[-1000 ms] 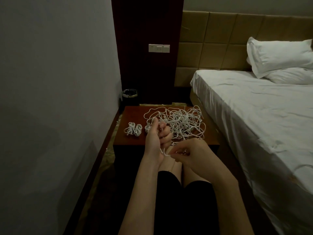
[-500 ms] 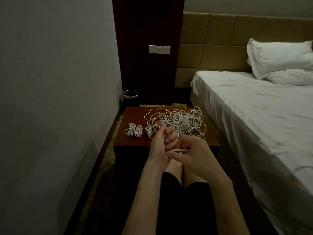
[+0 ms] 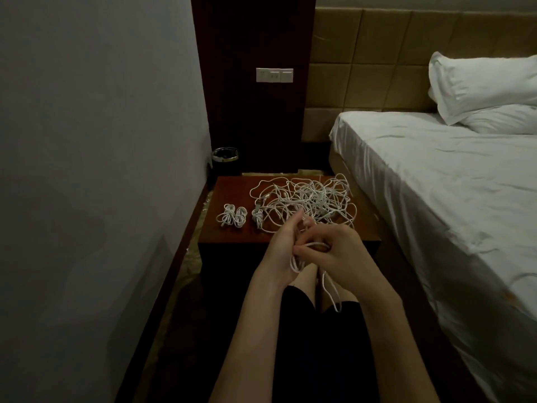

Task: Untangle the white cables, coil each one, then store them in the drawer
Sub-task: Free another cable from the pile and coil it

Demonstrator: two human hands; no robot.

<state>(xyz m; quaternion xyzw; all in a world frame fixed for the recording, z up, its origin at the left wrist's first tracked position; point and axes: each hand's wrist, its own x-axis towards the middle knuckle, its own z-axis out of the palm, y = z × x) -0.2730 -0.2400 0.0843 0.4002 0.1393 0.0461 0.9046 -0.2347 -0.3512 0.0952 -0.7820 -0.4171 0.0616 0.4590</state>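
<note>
A tangled heap of white cables (image 3: 308,199) lies on the right half of the brown nightstand (image 3: 229,237). Two finished coils (image 3: 232,218) lie side by side at its left, and a third coil (image 3: 257,216) sits beside the heap. My left hand (image 3: 283,248) is upright in front of the nightstand with a white cable (image 3: 299,261) looped around its fingers. My right hand (image 3: 340,251) pinches the same cable against the left palm. The cable's loose end (image 3: 334,298) dangles over my knees. No drawer front is visible.
A grey wall closes the left side. A bed with white sheet (image 3: 450,199) and pillows (image 3: 488,91) fills the right, close to the nightstand. A small black bin (image 3: 225,161) stands behind the nightstand, under a dark panel with wall switches (image 3: 274,75).
My right hand has risen from below the left hand to meet it, wrapping the cable around the left fingers. The dangling tail now hangs lower over my knees.
</note>
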